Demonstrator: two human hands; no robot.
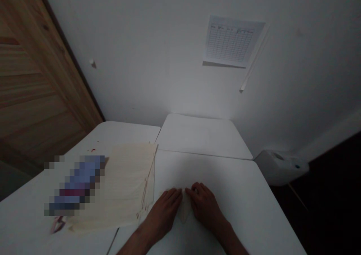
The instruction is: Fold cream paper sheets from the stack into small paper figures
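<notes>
On the white table, a small pale folded sheet (184, 211) lies between my two hands, tapering to a point toward me. It could be paper or cloth; I cannot tell. My left hand (167, 206) has its fingers pressed together at the sheet's left upper edge. From the other side, my right hand (204, 202) pinches the right upper edge with curled fingers. The fingertips of both hands nearly meet at the top of the sheet. Parts of the sheet are hidden under the fingers.
Cream sheets (126, 187) with uneven right edges are stacked left of my hands. A blurred blue item (81, 176) lies on their left side, near a pinkish strip (58, 225). A printed chart (232, 41) hangs on the wall. A white container (282, 166) stands beyond the table's right edge.
</notes>
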